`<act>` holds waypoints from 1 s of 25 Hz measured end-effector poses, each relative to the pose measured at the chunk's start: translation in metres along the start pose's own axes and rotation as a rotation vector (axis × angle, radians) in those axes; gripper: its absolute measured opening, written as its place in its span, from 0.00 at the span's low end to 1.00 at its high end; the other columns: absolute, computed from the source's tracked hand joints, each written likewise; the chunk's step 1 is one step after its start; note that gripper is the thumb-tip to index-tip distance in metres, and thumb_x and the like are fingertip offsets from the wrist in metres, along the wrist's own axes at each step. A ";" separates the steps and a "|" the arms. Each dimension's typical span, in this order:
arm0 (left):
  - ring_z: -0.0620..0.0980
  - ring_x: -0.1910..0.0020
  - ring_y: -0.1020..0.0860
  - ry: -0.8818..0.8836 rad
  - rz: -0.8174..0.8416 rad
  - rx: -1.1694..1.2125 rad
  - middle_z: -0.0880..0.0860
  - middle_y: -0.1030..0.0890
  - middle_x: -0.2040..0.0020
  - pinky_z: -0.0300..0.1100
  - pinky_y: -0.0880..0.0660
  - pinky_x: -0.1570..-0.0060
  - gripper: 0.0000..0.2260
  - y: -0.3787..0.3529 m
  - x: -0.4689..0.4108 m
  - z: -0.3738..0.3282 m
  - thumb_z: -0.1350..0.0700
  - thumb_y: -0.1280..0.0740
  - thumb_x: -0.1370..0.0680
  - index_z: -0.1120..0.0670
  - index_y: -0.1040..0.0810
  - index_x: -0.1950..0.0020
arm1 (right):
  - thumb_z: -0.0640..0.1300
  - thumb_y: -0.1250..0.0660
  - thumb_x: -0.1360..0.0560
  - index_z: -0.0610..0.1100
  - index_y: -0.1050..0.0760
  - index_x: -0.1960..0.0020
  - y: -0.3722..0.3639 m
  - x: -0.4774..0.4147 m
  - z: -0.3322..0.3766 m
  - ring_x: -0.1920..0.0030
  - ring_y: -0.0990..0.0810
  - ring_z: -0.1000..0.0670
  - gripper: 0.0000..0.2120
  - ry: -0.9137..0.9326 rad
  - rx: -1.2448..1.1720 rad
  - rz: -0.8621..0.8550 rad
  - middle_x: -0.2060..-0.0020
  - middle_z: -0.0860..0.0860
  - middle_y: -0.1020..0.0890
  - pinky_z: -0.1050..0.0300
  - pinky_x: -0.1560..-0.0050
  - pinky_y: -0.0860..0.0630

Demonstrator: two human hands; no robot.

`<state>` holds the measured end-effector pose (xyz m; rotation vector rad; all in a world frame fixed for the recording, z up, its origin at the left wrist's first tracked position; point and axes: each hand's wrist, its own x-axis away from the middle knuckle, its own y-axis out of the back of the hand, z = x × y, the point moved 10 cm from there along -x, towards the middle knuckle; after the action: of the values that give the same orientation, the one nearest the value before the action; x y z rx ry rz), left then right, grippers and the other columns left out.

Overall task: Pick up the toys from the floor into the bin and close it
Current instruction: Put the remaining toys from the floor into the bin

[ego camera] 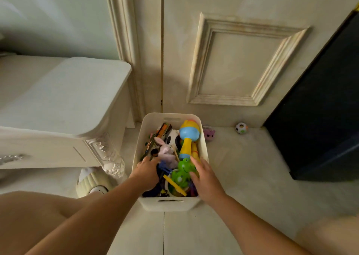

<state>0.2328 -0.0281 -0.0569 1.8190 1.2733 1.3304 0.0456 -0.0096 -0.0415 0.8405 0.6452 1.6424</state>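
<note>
A white plastic bin (pixel 147 126) stands on the floor before a door, full of toys. Inside lie a yellow and blue rattle (pixel 188 136), a green frog (pixel 183 172), a pale pink bunny (pixel 165 151) and a blue figure (pixel 164 169). My left hand (pixel 148 172) reaches into the bin's left side, its fingertips hidden among the toys. My right hand (pixel 206 179) lies over the right side, fingers straight, touching the frog. A pink toy (pixel 209 134) and a small spotted ball (pixel 241 128) lie on the floor by the door. No lid is in view.
A white carved dresser (pixel 64 107) stands to the left, with a pale slipper (pixel 91 183) under its leg. A dark cabinet (pixel 322 107) rises on the right. My bare knee (pixel 35 216) fills the lower left. Bare floor (pixel 248 167) lies right of the bin.
</note>
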 end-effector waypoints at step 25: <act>0.48 0.29 0.33 -0.401 0.015 -0.006 0.48 0.31 0.28 0.37 0.39 0.32 0.23 0.040 -0.273 -0.175 0.65 0.41 0.22 0.46 0.28 0.30 | 0.42 0.37 0.23 0.57 0.44 0.24 0.030 -0.305 -0.210 0.34 0.29 0.39 0.32 -0.223 0.351 0.431 0.29 0.41 0.36 0.52 0.38 0.27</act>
<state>0.0683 -0.3103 -0.0723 1.9689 1.0378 0.9105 -0.1043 -0.3097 -0.2015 1.4783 0.6329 1.8033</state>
